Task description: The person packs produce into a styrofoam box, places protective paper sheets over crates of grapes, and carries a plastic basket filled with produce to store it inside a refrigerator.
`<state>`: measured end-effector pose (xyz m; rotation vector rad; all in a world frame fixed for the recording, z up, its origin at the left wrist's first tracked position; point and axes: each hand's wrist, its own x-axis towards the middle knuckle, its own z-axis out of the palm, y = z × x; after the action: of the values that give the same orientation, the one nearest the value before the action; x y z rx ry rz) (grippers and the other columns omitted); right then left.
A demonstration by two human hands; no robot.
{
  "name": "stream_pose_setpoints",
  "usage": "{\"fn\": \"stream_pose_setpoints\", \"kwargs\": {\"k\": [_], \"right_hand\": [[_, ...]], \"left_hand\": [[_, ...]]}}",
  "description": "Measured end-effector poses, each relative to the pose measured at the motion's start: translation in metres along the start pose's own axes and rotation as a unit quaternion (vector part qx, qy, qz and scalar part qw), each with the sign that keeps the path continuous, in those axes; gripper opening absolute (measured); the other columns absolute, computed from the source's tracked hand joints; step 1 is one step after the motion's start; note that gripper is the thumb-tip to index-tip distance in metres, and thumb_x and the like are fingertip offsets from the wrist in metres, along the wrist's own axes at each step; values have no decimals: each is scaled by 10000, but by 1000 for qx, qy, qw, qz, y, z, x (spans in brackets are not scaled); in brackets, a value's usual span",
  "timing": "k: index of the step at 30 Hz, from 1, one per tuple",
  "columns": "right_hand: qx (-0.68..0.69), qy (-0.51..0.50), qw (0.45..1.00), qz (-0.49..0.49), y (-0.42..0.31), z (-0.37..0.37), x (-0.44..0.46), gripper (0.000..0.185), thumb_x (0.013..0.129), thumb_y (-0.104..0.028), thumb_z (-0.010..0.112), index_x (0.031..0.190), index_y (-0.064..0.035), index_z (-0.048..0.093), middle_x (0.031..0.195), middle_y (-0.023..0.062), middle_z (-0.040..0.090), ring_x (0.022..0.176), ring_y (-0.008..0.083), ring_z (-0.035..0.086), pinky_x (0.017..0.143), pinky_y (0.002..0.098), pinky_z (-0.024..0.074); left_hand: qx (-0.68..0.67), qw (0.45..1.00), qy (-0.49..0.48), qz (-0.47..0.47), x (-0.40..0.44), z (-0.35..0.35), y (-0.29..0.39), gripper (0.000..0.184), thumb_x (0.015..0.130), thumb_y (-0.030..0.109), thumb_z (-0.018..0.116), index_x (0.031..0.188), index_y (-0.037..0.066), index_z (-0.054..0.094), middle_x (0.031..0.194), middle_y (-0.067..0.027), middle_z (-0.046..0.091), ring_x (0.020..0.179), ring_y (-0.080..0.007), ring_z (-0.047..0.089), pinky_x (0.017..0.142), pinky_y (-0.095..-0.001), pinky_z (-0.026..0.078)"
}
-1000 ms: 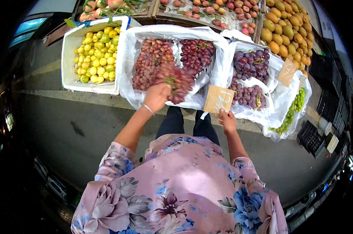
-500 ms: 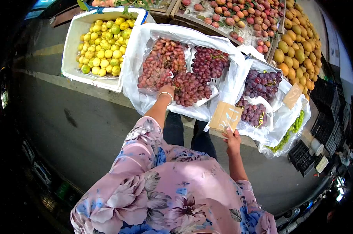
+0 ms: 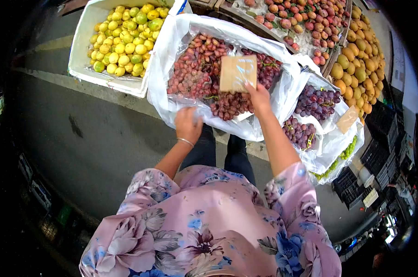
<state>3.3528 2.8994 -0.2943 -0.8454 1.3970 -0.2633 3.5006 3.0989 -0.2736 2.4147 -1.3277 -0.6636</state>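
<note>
My right hand [image 3: 258,98] is closed on the lower edge of a brown cardboard sign [image 3: 238,73] with pale writing. The sign is over the red grapes [image 3: 197,69] and hides some of them. These grapes lie in a box lined with white plastic [image 3: 167,60]. At the front edge of that box is my left hand [image 3: 189,124], a bracelet on its wrist. Motion blurs its fingers, so whether they grip the liner cannot be made out. Dark purple grapes [image 3: 316,102] sit in another lined box to the right.
A white foam box [image 3: 77,60] of yellow-green citrus fruit [image 3: 123,44] stands at the left. Behind are reddish plums [image 3: 310,23] and, to the right, round brownish-yellow fruit [image 3: 359,55]. Green grapes [image 3: 347,150], another cardboard piece [image 3: 347,119] and black crates [image 3: 349,187] are at the right.
My right hand has carried the cardboard sign left and up, from the box's front right corner to above the red grapes. My left hand has drawn back from the grapes to the box's front edge.
</note>
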Motion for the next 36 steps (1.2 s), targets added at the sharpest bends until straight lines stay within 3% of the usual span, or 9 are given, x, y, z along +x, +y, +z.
{"fn": "stream_pose_setpoints", "kwargs": {"k": [5,7,16,18,21,27,29,32,36], "right_hand": [[-14,42,997,68,0,17,34,279,765,-255,565,941,-39,552,748,49,586,638,147,555,536,246,420],[-234,101,957,-136,18,6,40,324,800,-269,517,982,-2,517,818,75,569,663,145,545,572,255,444],[-51,447,869,-207,117,-95,-73,269,776,-174,499,971,11,502,895,103,524,793,159,486,737,272,384],[61,410,904,103,138,-103,-89,336,760,-227,545,989,10,480,892,92,515,807,151,468,763,264,365],[54,289,954,57,136,-98,-102,415,738,-281,585,1014,-3,448,910,100,509,803,158,471,755,266,366],[-111,387,912,-81,129,-84,-122,453,730,-319,602,1009,9,462,1041,154,460,872,179,459,724,279,386],[-22,194,959,208,157,-84,-123,488,741,-354,584,1079,-42,421,1108,148,419,941,212,455,718,324,396],[212,89,907,351,127,-55,-132,479,753,-395,561,1093,-86,426,1067,105,468,990,200,450,720,351,396],[336,-10,908,249,145,-55,-110,355,777,-347,550,1016,-98,468,921,41,537,878,150,499,640,300,419]], "left_hand": [[-125,905,227,-337,-20,19,-65,621,638,219,671,1140,15,367,1052,-154,436,964,-284,427,856,-388,321],[-501,723,111,-463,-8,18,-83,724,634,270,691,1179,-2,299,1147,-153,382,1019,-263,406,861,-362,331],[-725,542,-84,-417,10,15,-100,368,786,210,556,1073,6,446,998,-102,543,884,-220,547,760,-349,454],[-719,546,-96,-420,2,14,-101,354,802,206,533,1080,6,443,999,-100,543,888,-217,545,760,-348,452],[-717,542,-110,-425,-14,4,-95,335,837,203,473,1100,2,431,1005,-92,544,891,-207,544,750,-344,454],[-691,566,-109,-436,-26,-23,-86,287,840,183,455,1056,-6,448,970,-99,553,864,-201,553,678,-325,480],[-638,625,-84,-442,-18,-45,-66,269,836,162,454,1047,-4,449,950,-100,554,846,-204,557,636,-326,490],[-570,701,-46,-426,3,-65,-53,249,826,123,452,1043,1,441,913,-105,554,805,-212,564,568,-332,507],[-621,687,10,-377,52,-74,-41,231,822,81,435,1028,-22,416,873,-124,548,725,-234,575,631,-349,512]]}}
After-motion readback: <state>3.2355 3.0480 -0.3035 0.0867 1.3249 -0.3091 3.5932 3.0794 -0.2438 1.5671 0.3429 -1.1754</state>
